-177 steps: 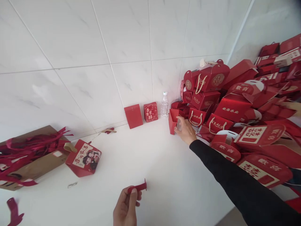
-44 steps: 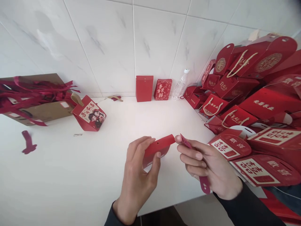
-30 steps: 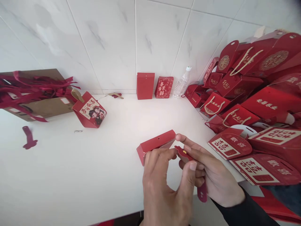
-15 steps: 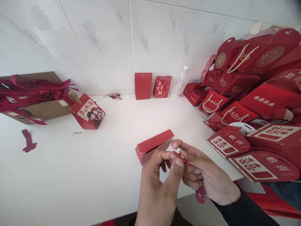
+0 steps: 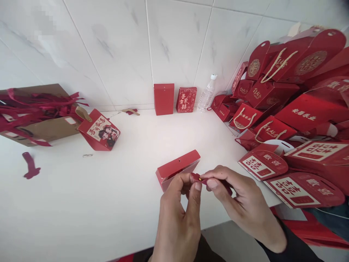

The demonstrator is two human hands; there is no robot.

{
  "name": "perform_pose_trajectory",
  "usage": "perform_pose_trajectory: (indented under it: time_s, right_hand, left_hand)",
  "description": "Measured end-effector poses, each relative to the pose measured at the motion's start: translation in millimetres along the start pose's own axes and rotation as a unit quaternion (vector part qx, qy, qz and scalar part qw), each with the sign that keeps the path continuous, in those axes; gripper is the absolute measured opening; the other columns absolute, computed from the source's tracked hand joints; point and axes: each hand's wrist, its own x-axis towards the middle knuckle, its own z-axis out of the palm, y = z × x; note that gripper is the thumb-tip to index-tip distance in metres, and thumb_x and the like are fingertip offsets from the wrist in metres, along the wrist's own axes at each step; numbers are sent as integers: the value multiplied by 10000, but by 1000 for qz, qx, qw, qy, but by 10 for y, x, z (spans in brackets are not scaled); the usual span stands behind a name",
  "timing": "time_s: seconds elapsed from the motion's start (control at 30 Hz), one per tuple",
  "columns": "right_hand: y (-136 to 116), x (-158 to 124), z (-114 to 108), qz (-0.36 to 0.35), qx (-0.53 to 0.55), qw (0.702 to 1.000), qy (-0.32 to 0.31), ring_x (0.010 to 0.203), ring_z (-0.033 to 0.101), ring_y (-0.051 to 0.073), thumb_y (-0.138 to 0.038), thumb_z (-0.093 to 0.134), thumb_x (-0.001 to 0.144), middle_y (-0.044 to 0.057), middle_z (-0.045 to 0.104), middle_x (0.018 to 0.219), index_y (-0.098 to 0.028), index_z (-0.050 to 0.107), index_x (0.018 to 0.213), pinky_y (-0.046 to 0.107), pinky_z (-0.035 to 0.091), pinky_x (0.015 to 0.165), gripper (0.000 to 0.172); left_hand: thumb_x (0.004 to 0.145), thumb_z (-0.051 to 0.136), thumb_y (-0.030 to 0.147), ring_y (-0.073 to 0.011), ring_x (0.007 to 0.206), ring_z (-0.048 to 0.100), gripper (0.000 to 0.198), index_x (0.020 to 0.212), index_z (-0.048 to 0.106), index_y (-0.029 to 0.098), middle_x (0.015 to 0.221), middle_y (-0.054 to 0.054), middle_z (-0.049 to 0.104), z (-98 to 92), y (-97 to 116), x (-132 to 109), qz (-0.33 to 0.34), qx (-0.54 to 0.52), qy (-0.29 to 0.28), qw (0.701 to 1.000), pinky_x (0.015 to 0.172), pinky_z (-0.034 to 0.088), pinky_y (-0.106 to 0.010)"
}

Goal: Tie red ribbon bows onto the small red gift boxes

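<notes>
Between both hands is a dark red strap [image 5: 206, 181] with a small yellow stud, just above the table's front edge. My left hand [image 5: 178, 214] pinches its left end between thumb and forefinger. My right hand [image 5: 242, 203] grips the strap's other side, thumb on top, with part of it covered by the fingers. Right behind my left fingers lies a red box [image 5: 178, 167] on its side, with a small hole in its upper face. A similar dark red strap [image 5: 30, 165] rests on the table far to the left.
Many red gift boxes [image 5: 305, 112] are piled on the right. Along the wall stand a plain red box [image 5: 164, 99], a printed red box [image 5: 186, 99] and a clear bottle [image 5: 207, 94]. On the left are a handled red box [image 5: 100, 131] and a brown carton [image 5: 54, 127] of ribbons.
My right hand has turned over and its fingers have closed along the strap, whose loose end no longer hangs below. Both hands have drawn slightly left. The camera view has shifted a little.
</notes>
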Motion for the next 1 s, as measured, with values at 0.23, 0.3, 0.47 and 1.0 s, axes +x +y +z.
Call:
perform_pose_trajectory:
  time_s: [0.23, 0.3, 0.47, 1.0]
  right_hand:
    - [-7, -18, 51, -29, -48, 998, 20, 589, 560, 82, -229, 575, 1015, -29, 680, 837, -234, 630, 1058, 187, 443, 530, 70]
    - [-40, -28, 71, 12, -27, 999, 32, 540, 502, 90, -262, 568, 1018, -30, 642, 774, -228, 639, 999, 201, 408, 481, 81]
    - [-116, -45, 126, 133, 68, 988, 46, 476, 381, 109, -400, 535, 1032, -63, 440, 593, -226, 599, 855, 215, 328, 409, 256]
    - [37, -106, 138, -6, 72, 997, 19, 550, 657, 100, -172, 515, 1037, -26, 620, 800, -265, 596, 1104, 179, 545, 468, 141]
  left_hand:
    - [1006, 534, 296, -123, 795, 670, 137, 1025, 655, 236, 925, -7, 738, -44, -123, 5, 97, 114, -14, 989, 692, 514, -215]
    - [999, 534, 210, -107, 786, 668, 108, 1027, 633, 245, 902, 12, 722, -41, -205, 14, 188, 194, 15, 963, 694, 509, -197]
    - [968, 561, 116, -93, 753, 655, 142, 1029, 604, 236, 868, 23, 696, 20, -337, 11, 311, 257, 86, 911, 714, 502, -186]
    - [967, 548, 482, -115, 595, 538, 399, 756, 580, 145, 750, -37, 560, -10, -91, 70, -186, -334, -156, 911, 529, 457, -235]
